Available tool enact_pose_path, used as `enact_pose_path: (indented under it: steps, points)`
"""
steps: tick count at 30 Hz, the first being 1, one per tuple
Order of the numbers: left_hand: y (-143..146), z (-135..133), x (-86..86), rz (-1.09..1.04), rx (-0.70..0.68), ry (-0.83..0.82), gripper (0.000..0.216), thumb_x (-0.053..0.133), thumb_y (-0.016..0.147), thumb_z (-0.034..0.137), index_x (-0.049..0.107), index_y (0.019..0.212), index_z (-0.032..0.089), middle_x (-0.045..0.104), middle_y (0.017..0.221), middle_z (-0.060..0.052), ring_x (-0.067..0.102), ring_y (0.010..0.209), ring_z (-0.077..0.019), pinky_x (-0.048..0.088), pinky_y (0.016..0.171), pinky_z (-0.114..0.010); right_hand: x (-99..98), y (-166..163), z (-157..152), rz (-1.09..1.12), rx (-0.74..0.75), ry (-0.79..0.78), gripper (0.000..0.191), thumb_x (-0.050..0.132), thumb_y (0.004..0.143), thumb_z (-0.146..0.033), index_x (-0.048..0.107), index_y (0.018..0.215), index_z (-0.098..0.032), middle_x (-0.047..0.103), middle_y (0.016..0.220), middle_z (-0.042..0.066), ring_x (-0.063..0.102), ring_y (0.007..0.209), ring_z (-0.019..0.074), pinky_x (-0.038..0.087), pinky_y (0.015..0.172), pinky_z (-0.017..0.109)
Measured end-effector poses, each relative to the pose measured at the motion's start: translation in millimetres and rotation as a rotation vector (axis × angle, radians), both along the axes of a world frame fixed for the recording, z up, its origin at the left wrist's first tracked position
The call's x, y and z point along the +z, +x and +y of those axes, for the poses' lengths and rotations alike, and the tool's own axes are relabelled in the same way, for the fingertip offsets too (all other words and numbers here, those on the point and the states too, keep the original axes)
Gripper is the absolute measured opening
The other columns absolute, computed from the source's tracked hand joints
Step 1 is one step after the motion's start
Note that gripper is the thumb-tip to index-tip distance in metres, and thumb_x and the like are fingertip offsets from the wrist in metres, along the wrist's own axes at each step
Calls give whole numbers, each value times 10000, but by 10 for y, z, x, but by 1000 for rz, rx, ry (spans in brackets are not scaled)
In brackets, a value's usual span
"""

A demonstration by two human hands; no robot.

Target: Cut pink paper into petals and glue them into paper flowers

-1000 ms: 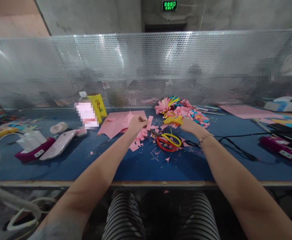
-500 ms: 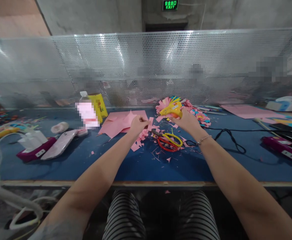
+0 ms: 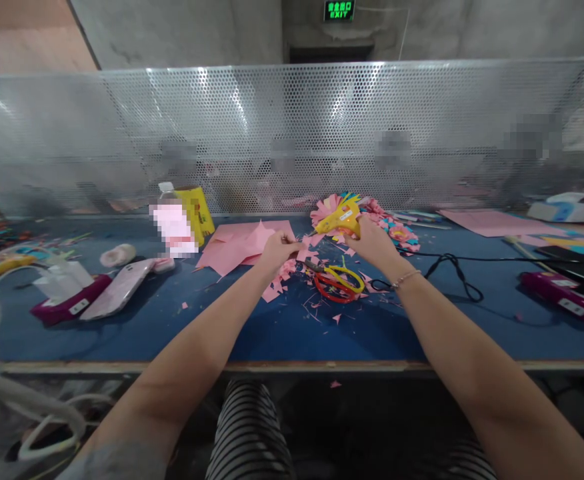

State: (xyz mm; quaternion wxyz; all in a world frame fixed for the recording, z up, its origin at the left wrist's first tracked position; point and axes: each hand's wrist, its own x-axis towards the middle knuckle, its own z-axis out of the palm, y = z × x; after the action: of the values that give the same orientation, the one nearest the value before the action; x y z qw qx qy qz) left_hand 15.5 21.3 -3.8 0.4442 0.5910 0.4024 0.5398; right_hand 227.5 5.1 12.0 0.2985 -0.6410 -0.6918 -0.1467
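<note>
yellow plastic glue gun (image 3: pixel 341 219) by a small flat pink paper piece (image 3: pixel 307 251)

on the blue table (image 3: pixel 272 337), metal scissors with red and yellow loop handles (image 3: pixel 341 287) lie among pink paper scraps (image 3: pixel 274 291). a bit farther, the left hand (image 3: pixel 278 252) pinches the paper piece at its edge. the right hand (image 3: pixel 371 241) wraps around the glue gun, its tip near the paper. behind sit bright paper flowers (image 3: pixel 402 235), then a shiny gray metal screen full of holes (image 3: pixel 272 107).

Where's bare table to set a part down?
Mostly bare table: between left forearm and right forearm, along the front edge; between phone and left forearm, bar a pink scrap; between right forearm and right power strip, short of the cord. Crowded: centre, with scraps, scissors, flowers.
</note>
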Motion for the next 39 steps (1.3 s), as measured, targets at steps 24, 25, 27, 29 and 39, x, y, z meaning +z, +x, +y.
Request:
enact_pose_path:
  steps: [24, 25, 27, 29, 39]
  points:
    - [16, -58, 47, -48, -10, -3, 258, 618, 540, 102, 371, 530, 174, 421, 422, 70, 441, 420, -63, 381, 470, -219, -14, 21, 30, -62, 73, -15, 304, 401, 802, -312, 453, 1009, -96, 610, 817, 147, 589, 739, 267, 382, 574, 309]
    - [17, -57, 48, -51, -9, -8, 257, 618, 539, 100, 372, 531, 174, 420, 422, 70, 442, 419, -64, 381, 471, -220, -20, 26, 39, -57, 78, -12, 309, 399, 804, -317, 451, 1012, -95, 609, 816, 148, 589, 733, 265, 382, 572, 310]
    - [21, -56, 48, -49, -4, -10, 259, 621, 535, 97, 373, 533, 174, 421, 424, 70, 445, 421, -65, 379, 472, -219, -30, 34, 55, -49, 84, -4, 320, 394, 807, -325, 447, 1021, -92, 605, 806, 147, 586, 719, 257, 384, 569, 310]
    - [23, -53, 45, -45, -1, -8, 263, 623, 533, 95, 372, 534, 174, 423, 424, 70, 444, 422, -63, 376, 469, -215, -38, 39, 65, -46, 86, 6, 317, 395, 806, -322, 448, 1017, -92, 602, 796, 145, 584, 713, 253, 386, 569, 310]
    - [-11, 19, 25, -56, 0, -4, 248, 627, 551, 97, 391, 550, 173, 457, 452, 53, 459, 441, -69, 399, 483, -226, -19, 29, 40, -55, 86, 9, 331, 386, 824, -347, 450, 1023, -89, 606, 816, 161, 587, 732, 274, 396, 581, 324]
